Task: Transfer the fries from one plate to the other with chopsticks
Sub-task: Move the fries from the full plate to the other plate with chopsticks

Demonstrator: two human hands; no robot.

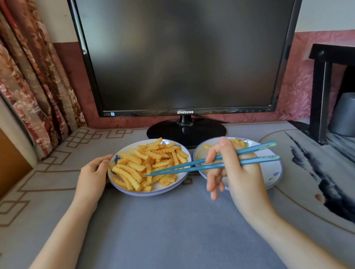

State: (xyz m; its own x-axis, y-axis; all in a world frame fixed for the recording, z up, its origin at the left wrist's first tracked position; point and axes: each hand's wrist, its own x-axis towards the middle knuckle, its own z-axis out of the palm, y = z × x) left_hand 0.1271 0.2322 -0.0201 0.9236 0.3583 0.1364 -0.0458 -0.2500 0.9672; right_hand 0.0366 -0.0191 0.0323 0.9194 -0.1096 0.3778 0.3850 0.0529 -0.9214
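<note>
- Our right hand (239,171) gripped the chopsticks (188,169), tips parted among the fries (137,163) left of our fingers.
- Our left hand (92,180) clasped the full plate (157,192) by its rim.
- The second plate (269,171), under our right fingers, held few; next, we judged: pinch one fry.

Domestic room: floral curtain (24,72) far left, Samsung monitor (191,47) on a cloth-covered table (164,240) against the wall.

Golden-yellow ridged fries (146,164), left plate (157,189) white with blue rim and blue floral mark, right plate (268,172) the same, teal chopsticks (188,166) with speckled ends, grey cloth (164,240) with brown fret border, red-pink floral curtain (23,65), black monitor (181,41), pale mat (306,184) with black ink-wash strokes
</note>
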